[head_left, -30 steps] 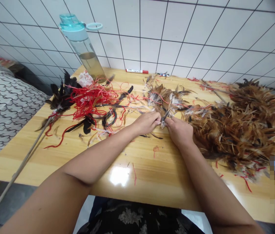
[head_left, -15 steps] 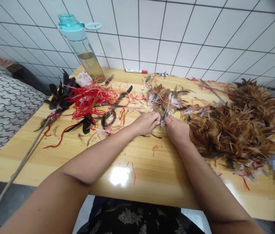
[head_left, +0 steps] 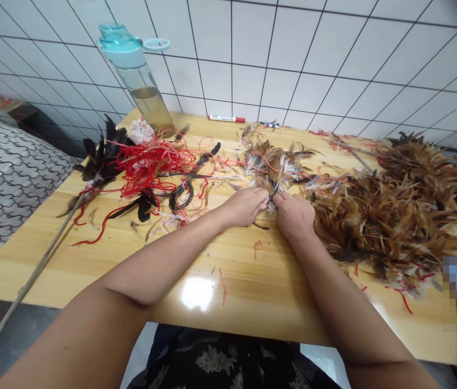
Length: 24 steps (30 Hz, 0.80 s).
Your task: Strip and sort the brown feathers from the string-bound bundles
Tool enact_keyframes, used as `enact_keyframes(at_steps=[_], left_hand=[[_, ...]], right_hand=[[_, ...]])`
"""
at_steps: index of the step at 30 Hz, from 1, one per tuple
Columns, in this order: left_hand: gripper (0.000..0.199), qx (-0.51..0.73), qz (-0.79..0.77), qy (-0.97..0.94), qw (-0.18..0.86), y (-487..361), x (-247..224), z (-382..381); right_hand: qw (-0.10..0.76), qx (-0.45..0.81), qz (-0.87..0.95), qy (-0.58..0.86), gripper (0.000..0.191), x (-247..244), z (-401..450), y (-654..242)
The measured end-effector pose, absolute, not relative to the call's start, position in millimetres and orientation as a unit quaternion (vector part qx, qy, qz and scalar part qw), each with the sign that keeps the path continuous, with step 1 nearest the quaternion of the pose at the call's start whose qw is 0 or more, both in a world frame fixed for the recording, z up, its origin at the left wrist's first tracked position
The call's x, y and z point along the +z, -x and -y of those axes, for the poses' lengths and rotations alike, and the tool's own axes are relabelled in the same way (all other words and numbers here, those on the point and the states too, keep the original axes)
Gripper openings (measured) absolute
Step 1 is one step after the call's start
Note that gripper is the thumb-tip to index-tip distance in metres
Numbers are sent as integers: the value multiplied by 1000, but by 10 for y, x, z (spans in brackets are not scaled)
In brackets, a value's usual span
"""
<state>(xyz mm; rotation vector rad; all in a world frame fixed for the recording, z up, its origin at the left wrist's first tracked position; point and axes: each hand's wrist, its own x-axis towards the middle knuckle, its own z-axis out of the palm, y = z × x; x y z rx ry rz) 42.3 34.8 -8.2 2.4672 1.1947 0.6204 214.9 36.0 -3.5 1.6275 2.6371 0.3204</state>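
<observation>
Close together at the middle of the table (head_left: 163, 292), my left hand (head_left: 248, 206) and my right hand (head_left: 295, 215) are both closed around a small bunch of feathers (head_left: 272, 201). Its pale, fluffy quill ends show between my thumbs. Just behind my hands lies a loose pile of brown and white feathers (head_left: 279, 159), with thin red string across it. To the left sits a tangled heap of red string (head_left: 151, 162). A stick (head_left: 45, 256) with black feathers (head_left: 104, 154) tied to its end leans over the table's left edge.
A large heap of brown feather bundles (head_left: 390, 216) covers the right side. A water bottle (head_left: 143, 89) stands at the back left. Against the tiled wall (head_left: 248, 48) lie a red marker (head_left: 226, 119) and a blue one (head_left: 269, 125). Patterned cloth (head_left: 13, 173) is at far left.
My hands stay pinched on the feather bunch, with only a slight shift of the fingers. The rest of the table looks the same.
</observation>
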Motion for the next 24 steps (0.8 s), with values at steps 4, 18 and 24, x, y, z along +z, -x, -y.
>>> enact_keyframes(at_steps=[4, 18, 24], left_hand=[[14, 225, -408, -868, 172, -426, -53, -337], [21, 288, -481, -747, 358, -405, -42, -372], [42, 313, -429, -592, 606, -465, 1, -325]], right_hand=[[13, 107, -840, -531, 29, -32, -355, -2131], [-74, 153, -812, -559, 26, -59, -310, -2231], [-194, 228, -812, -501, 27, -47, -261, -2220]])
